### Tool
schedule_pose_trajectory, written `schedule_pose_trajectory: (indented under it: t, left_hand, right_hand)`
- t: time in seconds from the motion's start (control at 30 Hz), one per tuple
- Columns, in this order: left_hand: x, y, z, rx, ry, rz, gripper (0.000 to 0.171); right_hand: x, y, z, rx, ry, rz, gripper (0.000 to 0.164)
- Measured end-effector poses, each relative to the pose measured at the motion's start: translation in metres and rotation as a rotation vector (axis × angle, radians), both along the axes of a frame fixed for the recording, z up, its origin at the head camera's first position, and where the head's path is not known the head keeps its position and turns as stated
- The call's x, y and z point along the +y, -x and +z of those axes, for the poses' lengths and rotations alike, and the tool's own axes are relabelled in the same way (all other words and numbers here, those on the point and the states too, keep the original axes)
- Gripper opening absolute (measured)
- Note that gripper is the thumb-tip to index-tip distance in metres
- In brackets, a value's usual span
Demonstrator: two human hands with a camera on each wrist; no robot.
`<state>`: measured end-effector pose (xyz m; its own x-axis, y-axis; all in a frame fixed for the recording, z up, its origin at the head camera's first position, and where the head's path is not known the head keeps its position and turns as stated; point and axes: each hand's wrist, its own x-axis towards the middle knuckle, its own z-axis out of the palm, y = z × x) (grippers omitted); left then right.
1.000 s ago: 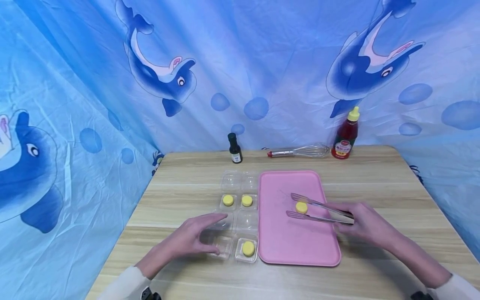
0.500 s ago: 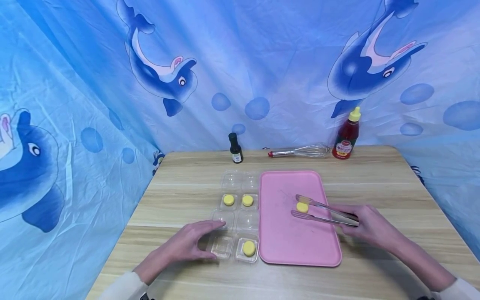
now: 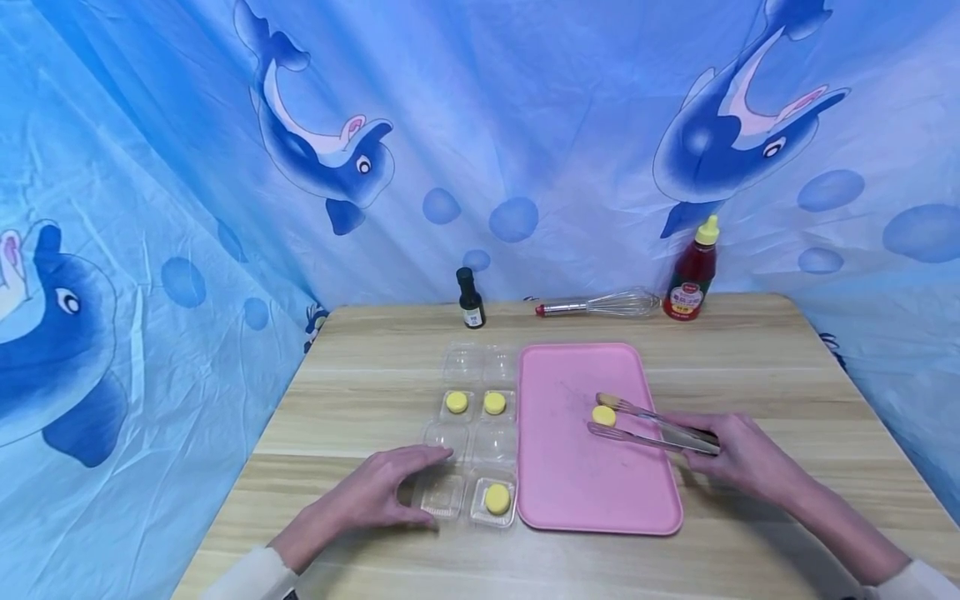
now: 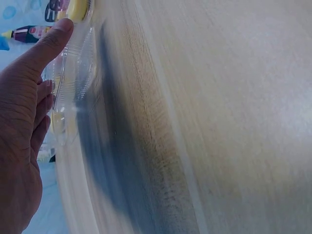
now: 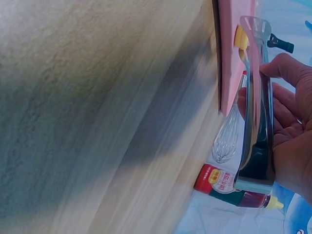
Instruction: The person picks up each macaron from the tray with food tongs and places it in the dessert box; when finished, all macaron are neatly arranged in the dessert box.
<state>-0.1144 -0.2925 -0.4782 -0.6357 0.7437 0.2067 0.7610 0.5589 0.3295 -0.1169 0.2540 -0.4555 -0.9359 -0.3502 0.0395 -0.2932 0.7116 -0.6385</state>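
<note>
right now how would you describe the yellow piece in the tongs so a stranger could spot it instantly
Find the pink tray mid-table. Over its right half, metal tongs held by the right hand grip one round yellow piece. The other yellow pieces all sit in the clear plastic box left of the tray.

The head view looks forward and down from the near edge of the counter [image 3: 375, 367], taking in the whole top, both hands and the blue curtain [image 3: 525, 125] at the far side. The left wrist view sits very close to the left hand [image 4: 22, 146], low along the counter [image 4: 219, 97], rolled on its side; it shares with the head view the clear plastic tray [image 4: 73, 87] [image 3: 476, 433] at the left. The right wrist view is equally close and rolled, looking past the right hand [image 5: 292, 131] along the tongs [image 5: 258, 97] [image 3: 652, 425] toward the far side. It shares with the head view the pink tray [image 5: 234, 53] [image 3: 592, 492], whisk [image 5: 225, 139] [image 3: 600, 303] and red bottle [image 5: 229, 187] [image 3: 692, 271].
</note>
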Motion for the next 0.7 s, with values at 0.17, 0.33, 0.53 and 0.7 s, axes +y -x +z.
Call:
schedule_pose_trajectory:
  t: [0.17,0.33,0.53,0.7]
  left_hand:
    - [0.0007,-0.0003,0.0005,-0.002,-0.001,0.007,0.093]
    - [0.0010,0.0008,0.0002,0.007,-0.001,0.001,0.091]
    - [0.0013,0.0014,-0.0008,0.019,-0.001,-0.006,0.089]
    - [0.0018,0.0006,-0.0005,0.009,0.005,0.001,0.089]
  right_hand:
    - [0.0010,0.0007,-0.0016,-0.016,0.008,-0.001,0.055]
    - [0.0009,0.0018,-0.0050,-0.008,0.004,-0.003,0.052]
    - [0.0010,0.0026,-0.0086,0.021,-0.005,-0.006,0.049]
    - [0.0008,0.0026,-0.0094,-0.021,0.002,-0.014,0.050]
